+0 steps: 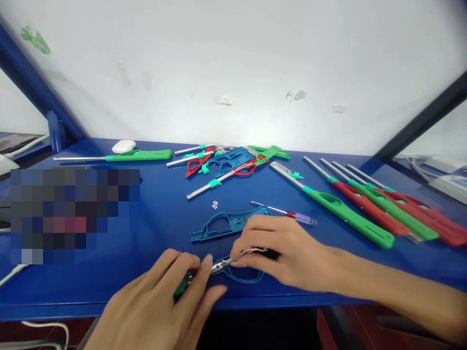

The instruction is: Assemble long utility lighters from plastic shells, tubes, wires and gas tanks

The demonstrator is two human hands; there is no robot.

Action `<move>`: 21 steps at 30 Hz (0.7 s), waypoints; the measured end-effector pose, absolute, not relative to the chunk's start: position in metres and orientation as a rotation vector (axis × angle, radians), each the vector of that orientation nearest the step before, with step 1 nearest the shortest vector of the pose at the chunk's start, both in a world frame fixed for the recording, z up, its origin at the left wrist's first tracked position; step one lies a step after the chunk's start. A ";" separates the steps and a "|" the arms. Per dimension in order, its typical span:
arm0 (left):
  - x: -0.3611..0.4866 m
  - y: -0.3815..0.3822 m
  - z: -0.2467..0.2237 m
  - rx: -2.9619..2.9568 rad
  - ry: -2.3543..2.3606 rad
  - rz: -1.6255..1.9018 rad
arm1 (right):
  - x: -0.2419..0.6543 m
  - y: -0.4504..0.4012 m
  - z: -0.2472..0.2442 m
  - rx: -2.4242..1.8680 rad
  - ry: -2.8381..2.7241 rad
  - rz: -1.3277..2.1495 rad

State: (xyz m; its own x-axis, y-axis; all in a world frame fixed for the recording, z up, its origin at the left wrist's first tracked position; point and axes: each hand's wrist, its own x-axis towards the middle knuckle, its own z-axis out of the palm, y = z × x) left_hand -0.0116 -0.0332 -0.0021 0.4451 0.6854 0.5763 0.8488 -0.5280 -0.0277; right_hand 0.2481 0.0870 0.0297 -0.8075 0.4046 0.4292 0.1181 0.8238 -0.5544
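At the table's front edge my left hand [168, 291] is closed around a metal lighter tube [218, 266], with a dark green piece [182, 287] showing between its fingers. My right hand [280, 248] pinches a thin pale wire [251, 251] close to the end of this tube. A black part [270, 253] shows under the right fingers. Below both hands lies a blue handle half [248, 280] with a loop, partly covered. Just beyond, another blue handle half [233, 221] rests on the table, its far end near my right knuckles.
A screwdriver [288, 212] with a purple handle lies behind my right hand. Assembled green [350, 218] and red long lighters [368, 206] spread to the right. Loose tubes [199, 190] and shells [237, 158] are heaped at the back. A white case [124, 146] sits back left.
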 end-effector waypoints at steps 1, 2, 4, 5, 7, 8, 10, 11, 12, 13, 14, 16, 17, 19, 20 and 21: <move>-0.010 -0.030 0.000 -2.380 -1.310 -0.768 | 0.248 0.087 0.030 -0.395 -2.451 0.719; -0.009 -0.028 0.001 -2.400 -1.299 -0.775 | 0.249 0.087 0.031 -0.412 -2.448 0.739; -0.010 -0.025 0.001 -2.435 -1.273 -0.796 | 0.250 0.087 0.035 -0.454 -2.450 0.769; -0.012 -0.025 0.000 -2.455 -1.255 -0.802 | 0.250 0.087 0.038 -0.474 -2.461 0.783; -0.016 -0.026 -0.002 -2.484 -1.223 -0.795 | 0.252 0.087 0.046 -0.495 -2.512 0.794; -0.018 -0.026 -0.003 -2.493 -1.211 -0.782 | 0.254 0.087 0.050 -0.497 -2.551 0.782; -0.021 -0.027 -0.004 -2.503 -1.216 -0.758 | 0.256 0.088 0.056 -0.495 -2.638 0.742; -0.021 -0.026 -0.004 -2.506 -1.222 -0.755 | 0.257 0.089 0.059 -0.498 -2.667 0.721; -0.020 -0.025 -0.002 -2.507 -1.219 -0.768 | 0.258 0.090 0.060 -0.508 -2.682 0.705; -0.019 -0.023 0.000 -2.510 -1.214 -0.794 | 0.259 0.091 0.061 -0.520 -2.682 0.698; -0.018 -0.021 0.003 -2.513 -1.204 -0.828 | 0.260 0.093 0.061 -0.531 -2.671 0.702; -0.014 -0.016 0.010 -2.523 -1.204 -0.892 | 0.260 0.095 0.059 -0.553 -2.627 0.730; -0.013 -0.014 0.013 -2.526 -1.211 -0.910 | 0.260 0.096 0.058 -0.558 -2.601 0.747; -0.011 -0.010 0.017 -2.520 -1.233 -0.923 | 0.260 0.097 0.055 -0.557 -2.552 0.766; -0.010 -0.009 0.018 -2.517 -1.241 -0.922 | 0.259 0.097 0.053 -0.554 -2.536 0.764; -0.011 -0.009 0.018 -2.517 -1.244 -0.915 | 0.259 0.097 0.052 -0.548 -2.524 0.756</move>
